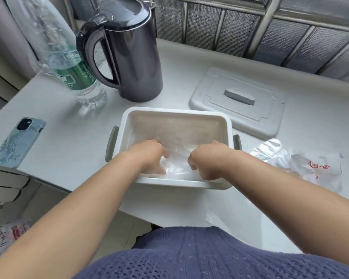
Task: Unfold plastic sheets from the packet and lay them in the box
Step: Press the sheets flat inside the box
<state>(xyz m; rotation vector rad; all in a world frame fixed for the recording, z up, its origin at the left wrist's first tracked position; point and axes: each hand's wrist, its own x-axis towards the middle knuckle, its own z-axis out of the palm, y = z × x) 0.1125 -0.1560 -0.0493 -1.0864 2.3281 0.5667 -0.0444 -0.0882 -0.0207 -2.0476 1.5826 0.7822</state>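
The step in hand looks like spreading a clear sheet flat over the floor of the white box. To do it well, the two hands should draw apart towards opposite side walls, keeping the film low and lightly taut so it opens without bunching. They should then press it down into the near corners before letting go. Thin film clings and springs back, so a slow pull and a light final smoothing with flat fingers would serve better than a quick tug. The left hand is inside the box near its front wall, fingers curled down and thumb below them, and appears to pinch the left part of the sheet. The right hand is just beside it, closed almost to a fist over the right part of the sheet and seeming to grip it; the film is too clear to show the exact hold. The sheet lies crumpled between the hands, on the box floor. The packet, printed in red, rests on the table right of the box, with the lid behind it.
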